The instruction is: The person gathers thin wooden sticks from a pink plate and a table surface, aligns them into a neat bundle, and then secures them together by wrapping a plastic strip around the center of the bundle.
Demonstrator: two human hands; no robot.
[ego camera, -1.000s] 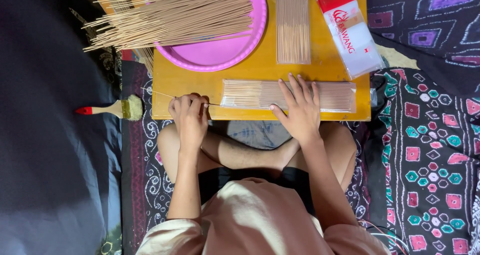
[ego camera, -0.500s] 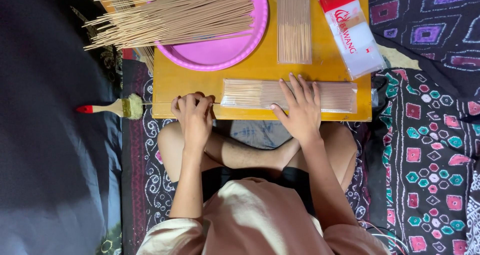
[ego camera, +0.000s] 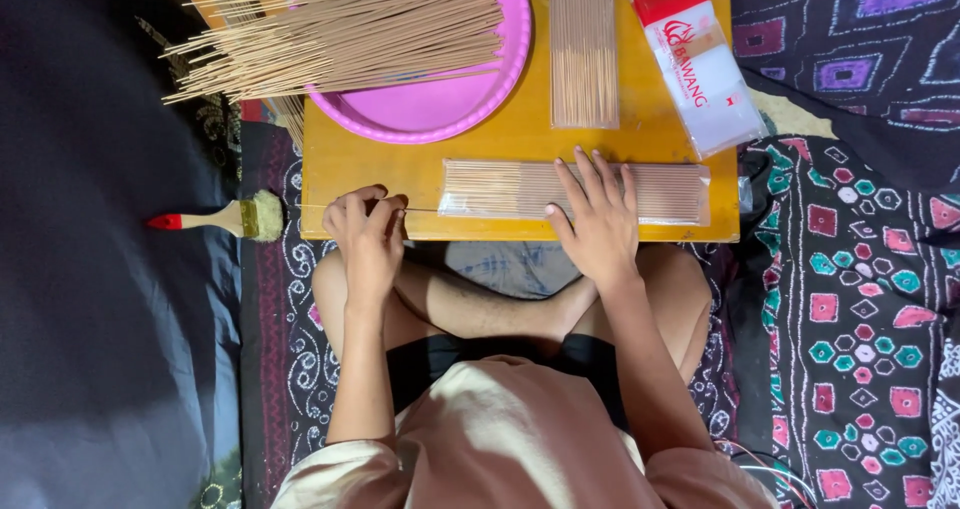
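The single head camera is looking almost straight down from above the seated person, taking in the crossed legs, both forearms and the yellow board [ego camera: 500, 149] at the top of the frame. It is sitting fairly near, cutting off the board's far edge.

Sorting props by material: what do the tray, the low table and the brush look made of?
Tray: likely plastic, a smooth, evenly pink, moulded rim. Table: probably painted or laminated board, flat yellow with a slight sheen, no grain visible. Brush: seemingly a pale wooden handle with a red tip and pale bristles.
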